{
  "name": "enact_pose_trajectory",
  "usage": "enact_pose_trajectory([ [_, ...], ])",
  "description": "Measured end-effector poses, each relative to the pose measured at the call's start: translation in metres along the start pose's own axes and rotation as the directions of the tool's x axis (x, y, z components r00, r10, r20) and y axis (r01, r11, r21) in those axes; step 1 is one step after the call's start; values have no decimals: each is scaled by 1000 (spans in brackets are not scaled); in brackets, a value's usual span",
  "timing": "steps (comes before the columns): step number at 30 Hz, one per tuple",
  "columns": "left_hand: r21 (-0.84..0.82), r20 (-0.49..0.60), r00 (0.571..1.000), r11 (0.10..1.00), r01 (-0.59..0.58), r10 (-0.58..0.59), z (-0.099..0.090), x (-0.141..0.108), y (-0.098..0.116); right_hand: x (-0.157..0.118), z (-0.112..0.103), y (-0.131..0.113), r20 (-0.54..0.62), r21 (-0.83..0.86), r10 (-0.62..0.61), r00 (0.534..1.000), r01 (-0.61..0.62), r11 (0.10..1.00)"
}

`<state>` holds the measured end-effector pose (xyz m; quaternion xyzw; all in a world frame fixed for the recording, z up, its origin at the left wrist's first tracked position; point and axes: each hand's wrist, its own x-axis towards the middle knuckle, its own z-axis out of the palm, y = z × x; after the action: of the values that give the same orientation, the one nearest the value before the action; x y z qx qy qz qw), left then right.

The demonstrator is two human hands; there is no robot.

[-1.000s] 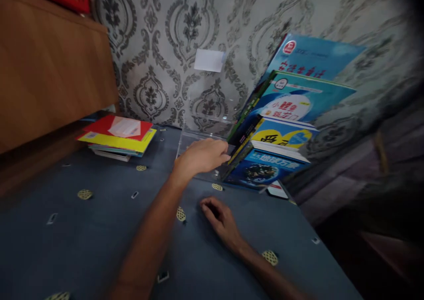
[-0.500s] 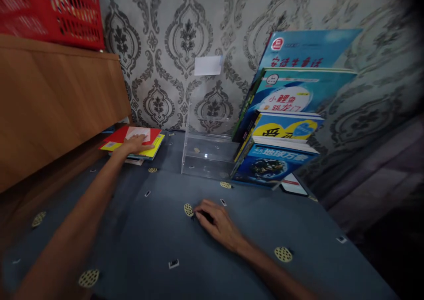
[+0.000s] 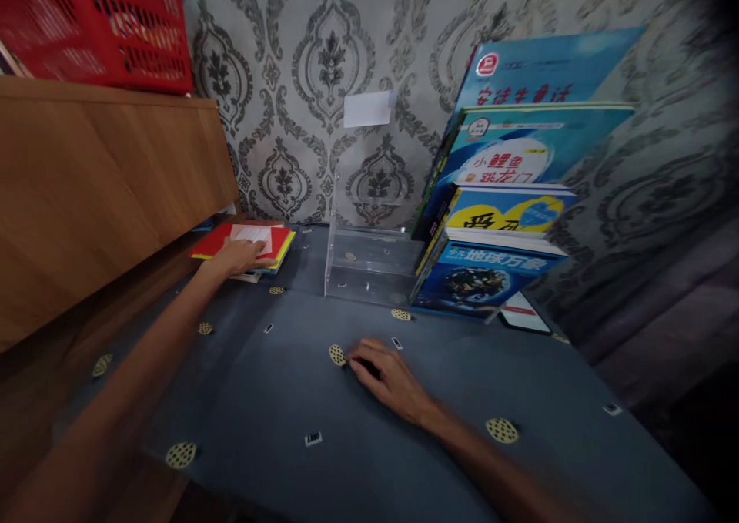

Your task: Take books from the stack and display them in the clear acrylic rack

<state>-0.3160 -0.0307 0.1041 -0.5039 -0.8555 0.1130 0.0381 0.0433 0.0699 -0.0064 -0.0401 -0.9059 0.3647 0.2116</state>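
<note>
My left hand (image 3: 241, 256) lies with spread fingers on a red book (image 3: 216, 239), the top one of a small stack at the back left of the table. A pale rectangle shows on its cover by the fingertips. My right hand (image 3: 384, 369) rests on the dark patterned tablecloth (image 3: 277, 384), fingers curled and thumb close to the index finger, with nothing visible between them. Behind it stands a clear acrylic rack (image 3: 369, 280). The rack's right side holds upright books in tiers, with a blue earth book (image 3: 476, 283) in front.
A red basket (image 3: 138, 38) sits on a wooden cabinet (image 3: 109, 169) at the left. A phone (image 3: 524, 312) lies behind the blue book's right edge. Patterned wallpaper and a white card (image 3: 368, 109) are behind the rack.
The view has shifted slightly. The red book now covers more of the yellow one beneath it, with my left hand still on the stack. My right hand stays on the cloth.
</note>
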Motion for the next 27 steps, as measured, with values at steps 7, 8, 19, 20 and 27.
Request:
enact_pose_trajectory([
  [7,57,14,996,995,-86,85,6,-21,-8,0,0,-3,-10,-3,0,1000,0,1000],
  [8,63,14,995,993,-95,95,7,-23,-8,0,0,-3,-12,-2,-1,1000,1,1000],
  [19,57,-106,991,996,-74,79,16,-61,10,1,-1,-5,-21,-16,-3,1000,2,1000],
  [20,63,-120,990,996,-67,74,17,-65,13,1,0,-5,-21,-13,0,1000,0,1000],
  [27,121,-154,988,993,7,11,24,-100,58,2,-1,-2,-78,53,52,996,-48,997],
])
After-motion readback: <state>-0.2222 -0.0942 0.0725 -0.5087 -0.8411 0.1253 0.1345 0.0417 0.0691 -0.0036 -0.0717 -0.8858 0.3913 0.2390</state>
